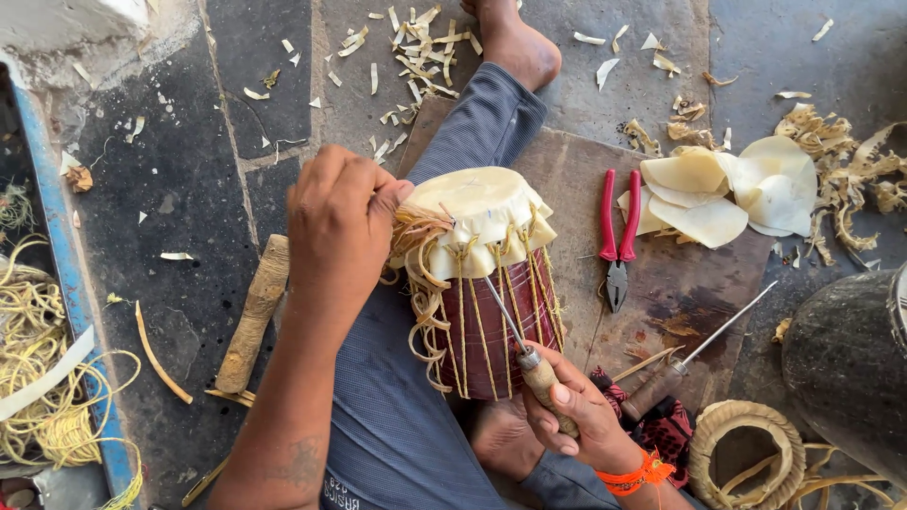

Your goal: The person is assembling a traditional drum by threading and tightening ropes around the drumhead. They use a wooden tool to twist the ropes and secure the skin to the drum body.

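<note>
Dark red wood forms the body of a small drum (491,331), which rests on the person's lap between the legs, its pale skin head (482,203) turned up and toward the foot. Tan lacing strips run down the shell from the rim of the skin.

Left hand (340,227): closed, fingers pinched on a bundle of loose tan strips (416,231) at the left edge of the drum head. The forearm crosses the blue-grey trouser leg.

Right hand (581,411): closed around the wooden handle of an awl (524,345). Its thin metal shaft lies up across the laced side of the drum, the tip among the strips.

Surroundings: red-handled pliers (616,241) lie on a brown board (699,293) to the right of the drum, well apart from either hand. Pale cut skin discs (727,194) are stacked at the board's far end. A second awl (704,345) lies on the board near the right hand. A woven ring (746,453) sits at lower right. A wooden stick (253,316) lies on the stone floor just left of the left forearm. Yellow cord (42,378) is heaped at far left. Shavings are scattered over the floor.
</note>
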